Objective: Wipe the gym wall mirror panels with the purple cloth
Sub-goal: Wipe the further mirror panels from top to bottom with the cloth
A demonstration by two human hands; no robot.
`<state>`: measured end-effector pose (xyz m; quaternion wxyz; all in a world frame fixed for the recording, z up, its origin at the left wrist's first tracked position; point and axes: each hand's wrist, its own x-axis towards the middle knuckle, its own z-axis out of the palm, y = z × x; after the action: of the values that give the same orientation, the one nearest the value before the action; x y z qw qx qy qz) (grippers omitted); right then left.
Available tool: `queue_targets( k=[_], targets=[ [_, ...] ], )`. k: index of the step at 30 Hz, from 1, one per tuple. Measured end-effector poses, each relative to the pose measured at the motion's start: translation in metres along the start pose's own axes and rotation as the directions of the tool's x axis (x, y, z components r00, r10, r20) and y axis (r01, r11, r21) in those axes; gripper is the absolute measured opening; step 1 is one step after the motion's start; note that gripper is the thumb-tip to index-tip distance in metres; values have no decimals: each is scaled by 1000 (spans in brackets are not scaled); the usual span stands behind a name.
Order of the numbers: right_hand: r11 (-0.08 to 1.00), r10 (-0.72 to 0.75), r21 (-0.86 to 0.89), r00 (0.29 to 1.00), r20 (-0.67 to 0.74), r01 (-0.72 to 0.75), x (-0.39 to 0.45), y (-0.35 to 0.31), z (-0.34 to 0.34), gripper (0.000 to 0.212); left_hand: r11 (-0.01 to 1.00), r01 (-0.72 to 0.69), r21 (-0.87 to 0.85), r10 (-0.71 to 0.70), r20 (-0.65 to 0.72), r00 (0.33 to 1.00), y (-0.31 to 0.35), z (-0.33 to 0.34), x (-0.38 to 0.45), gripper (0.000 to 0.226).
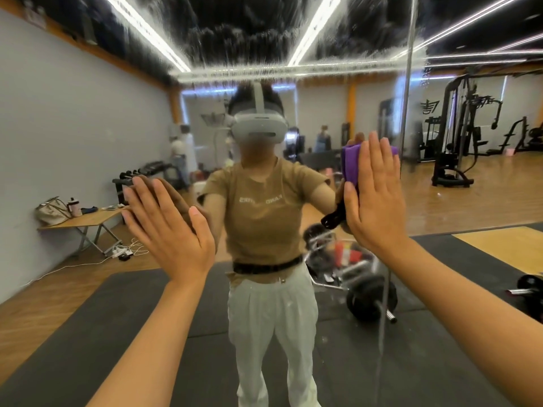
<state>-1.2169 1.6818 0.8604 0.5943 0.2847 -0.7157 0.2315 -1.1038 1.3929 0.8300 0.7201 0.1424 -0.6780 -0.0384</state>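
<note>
Purple cloth point(351, 165) lies flat against the mirror panel point(293, 39), pressed there by the right hand point(376, 195) with straight fingers; the left hand point(167, 221) braces, fingers straight. Wiping is mid-panel, apparently. Next: sweep toward the streaked glass above.

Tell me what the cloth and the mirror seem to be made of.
The cloth looks like soft purple microfibre or similar fabric: matte, folded, with rounded edges under the right hand. The mirror looks like glossy glass: it reflects the room sharply, and its top carries white streaks, possibly spray or residue. A thin vertical seam divides the panels.
</note>
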Motion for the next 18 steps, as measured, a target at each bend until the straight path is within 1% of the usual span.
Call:
queue_targets(
  k=[2,4,6,9,11,13,15,17,18],
  targets=[
    [1000,-16,11,1000,-23,16,-18,-3,5,60,1000,1,-2,-1,-2,1000,-1,0,0,61],
    [996,-89,16,996,-22,89,-54,-3,11,59,1000,0,-10,0,-9,1000,0,0,0,60],
    [983,-182,-4,982,50,182,-106,2,16,58,1000,-7,-17,7,-19,1000,1,1,0,60],
    [930,-334,-83,919,209,357,-195,15,19,58,1000,-8,-17,7,-19,1000,1,1,-1,60],
    [908,-357,-124,895,268,399,-233,23,20,57,1000,-8,-16,7,-18,1000,1,1,-1,61],
    [913,-336,-135,896,290,386,-241,27,19,56,1000,-11,-17,10,-20,1000,1,1,0,61],
    [906,-345,-136,886,311,401,-237,29,17,56,1000,-10,-26,9,-18,1000,1,1,0,61],
    [905,-363,-113,882,301,411,-226,29,16,57,1000,-9,-27,8,-20,1000,1,1,-1,61],
    [914,-356,-96,893,275,394,-214,27,15,57,1000,-9,-26,8,-20,1000,1,1,-1,61]
  ],
)
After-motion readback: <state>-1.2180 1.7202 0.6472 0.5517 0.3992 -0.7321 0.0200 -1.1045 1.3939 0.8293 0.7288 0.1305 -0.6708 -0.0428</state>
